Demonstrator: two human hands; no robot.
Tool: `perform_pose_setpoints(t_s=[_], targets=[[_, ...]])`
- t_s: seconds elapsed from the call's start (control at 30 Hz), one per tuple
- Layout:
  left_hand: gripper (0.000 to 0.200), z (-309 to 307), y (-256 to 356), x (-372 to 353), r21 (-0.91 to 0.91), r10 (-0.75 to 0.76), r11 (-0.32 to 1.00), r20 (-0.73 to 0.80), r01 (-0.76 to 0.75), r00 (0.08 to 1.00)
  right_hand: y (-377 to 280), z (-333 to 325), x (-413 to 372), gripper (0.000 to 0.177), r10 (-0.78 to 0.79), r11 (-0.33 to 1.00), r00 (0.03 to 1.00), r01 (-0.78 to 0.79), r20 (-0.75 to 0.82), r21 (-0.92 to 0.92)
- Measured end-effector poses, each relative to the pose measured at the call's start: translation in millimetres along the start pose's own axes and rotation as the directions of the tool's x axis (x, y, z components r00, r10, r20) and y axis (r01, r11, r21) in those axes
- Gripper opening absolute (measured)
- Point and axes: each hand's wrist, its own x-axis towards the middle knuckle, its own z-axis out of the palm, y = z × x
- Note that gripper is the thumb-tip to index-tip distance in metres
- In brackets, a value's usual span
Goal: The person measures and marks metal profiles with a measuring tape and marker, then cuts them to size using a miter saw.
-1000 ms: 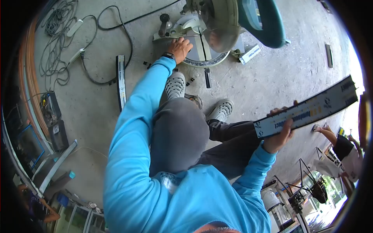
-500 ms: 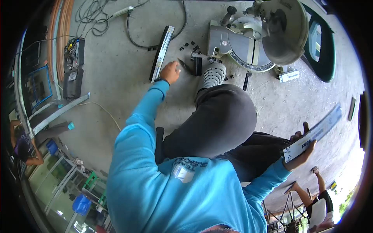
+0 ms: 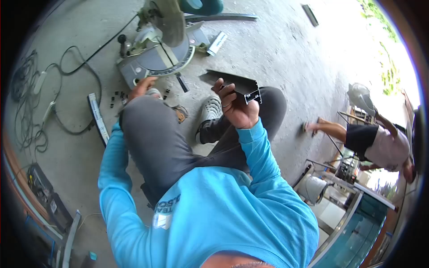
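Observation:
My right hand (image 3: 241, 109) is wrapped around a dark aluminium profile (image 3: 237, 81). Its hollow cut end faces right, and the length runs off to the left above my right knee. Beyond my left knee, my left hand (image 3: 141, 88) reaches down close to the mitre saw (image 3: 156, 58). Its visible fingers stretch out to the right; the rest of that hand is partly hidden by the knee. Small black pieces (image 3: 117, 94) lie scattered on the floor just left of it. A labelled profile (image 3: 97, 117) lies beside my left forearm.
A short labelled piece (image 3: 217, 43) and a long strip (image 3: 223, 18) lie past the saw. Cables (image 3: 38, 111) spread over the floor at left, near an open toolbox (image 3: 48, 198). A person (image 3: 380, 143) bends over at right, by metal frames and a white bucket (image 3: 311, 187).
The view has swung to the right. My right hand has brought the profile from the far right side to in front of me, turned end-on. My left hand has moved closer to the saw.

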Motion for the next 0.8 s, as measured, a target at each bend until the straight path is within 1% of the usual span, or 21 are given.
perform_pose_setpoints(t_s=[0.03, 0.1, 0.17, 0.2, 0.23, 0.3, 0.33, 0.37, 0.4, 0.43, 0.47, 0.5, 0.53, 0.57, 0.6, 0.63, 0.67, 0.7, 0.73, 0.77, 0.8], targets=[[0.069, -3, 21, 9, 0.071, 0.155, 0.984, 0.082, -0.161, 0.984, 8, -8, 7, 0.056, 0.064, 0.993, 0.998, -0.064, 0.007, 0.097], [0.085, -9, 48, 25, 0.179, 0.338, 0.913, 0.171, -0.366, 0.925, 30, -17, 22, 0.062, 0.198, 0.954, 0.98, -0.197, 0.022, 0.227], [0.09, -8, 71, 30, 0.209, 0.447, 0.853, 0.178, -0.477, 0.877, 46, -35, 40, 0.064, 0.266, 0.914, 0.964, -0.26, 0.024, 0.312], [0.079, -12, 74, 32, 0.207, 0.424, 0.855, 0.25, -0.476, 0.87, 60, -40, 47, 0.064, 0.289, 0.909, 0.956, -0.29, 0.05, 0.3], [0.066, -3, 67, 21, 0.303, 0.431, 0.846, 0.095, -0.438, 0.897, 67, -51, 56, 0.058, 0.349, 0.888, 0.936, -0.347, 0.05, 0.302], [0.058, -17, 52, 24, 0.126, 0.17, 0.967, 0.336, -0.223, 0.926, 72, -59, 58, 0.053, 0.375, 0.923, 0.921, -0.36, -0.103, 0.14], [0.06, -19, 17, 21, 0.142, 0.151, 0.969, 0.299, -0.2, 0.942, 67, -64, 54, 0.058, 0.215, 0.962, 0.958, -0.241, -0.19, -0.125], [0.062, -14, -42, 11, 0.155, 0.13, 0.972, 0.264, -0.176, 0.956, 58, -61, 44, 0.085, 0.227, 0.953, 0.944, -0.266, -0.237, -0.145], [0.064, -20, -81, -1, 0.165, 0.113, 0.974, 0.23, -0.153, 0.967, 42, -52, 34, 0.095, 0.226, 0.917, 0.91, -0.319, -0.348, -0.241], [0.067, -41, -85, -10, 0.228, -0.024, 0.973, 0.211, -0.025, 0.977, 46, -24, 20, 0.093, -0.065, 0.774, 0.862, -0.275, -0.503, -0.571], [0.07, -61, -81, -18, 0.28, -0.156, 0.955, 0.185, 0.1, 0.97, 34, -19, 12, 0.081, -0.216, 0.712, 0.845, -0.207, -0.489, -0.671], [0.073, -74, -83, -26, 0.322, -0.284, 0.92, 0.158, 0.223, 0.946, 24, -7, 7, 0.063, -0.326, 0.608, 0.859, -0.129, -0.394, -0.783], [0.078, -82, -100, -28, 0.388, -0.364, 0.876, 0.136, 0.288, 0.922, 4, -3, 8, 0.056, -0.411, 0.496, 0.867, -0.046, -0.281, -0.867], [0.083, -87, -117, -23, 0.45, -0.436, 0.824, 0.111, 0.346, 0.893, 4, 20, 14, 0.054, -0.492, 0.298, 0.868, 0.089, -0.073, -0.95], [0.098, -96, -111, -11, 0.454, -0.54, 0.781, 0.146, 0.429, 0.829, 11, 48, 27, 0.057, -0.539, 0.092, 0.825, 0.259, 0.171, -0.961], [0.102, -92, -128, -2, 0.449, -0.511, 0.783, 0.067, 0.431, 0.857, 15, 80, 43, 0.06, -0.525, -0.131, 0.77, 0.347, 0.361, -0.929], [0.106, -84, -151, 9, 0.444, -0.477, 0.784, -0.015, 0.433, 0.879, 13, 106, 60, 0.061, -0.438, -0.31, 0.716, 0.448, 0.544, -0.838], [0.11, -82, -169, 21, 0.441, -0.44, 0.785, -0.098, 0.435, 0.893, 14, 133, 82, 0.062, -0.424, -0.47, 0.647, 0.441, 0.633, -0.765], [0.119, -85, -174, 38, 0.36, -0.478, 0.812, -0.045, 0.46, 0.877, 8, 156, 103, 0.062, -0.325, -0.641, 0.615, 0.416, 0.719, -0.645], [0.12, -90, -171, 54, 0.355, -0.505, 0.803, -0.021, 0.479, 0.863, 0, 178, 124, 0.065, -0.162, -0.807, 0.606, 0.373, 0.779, -0.458], [0.121, -97, -163, 70, 0.351, -0.531, 0.794, 0.004, 0.496, 0.848, -4, 194, 148, 0.069, -0.069, -0.839, 0.608, 0.394, 0.791, -0.376]])
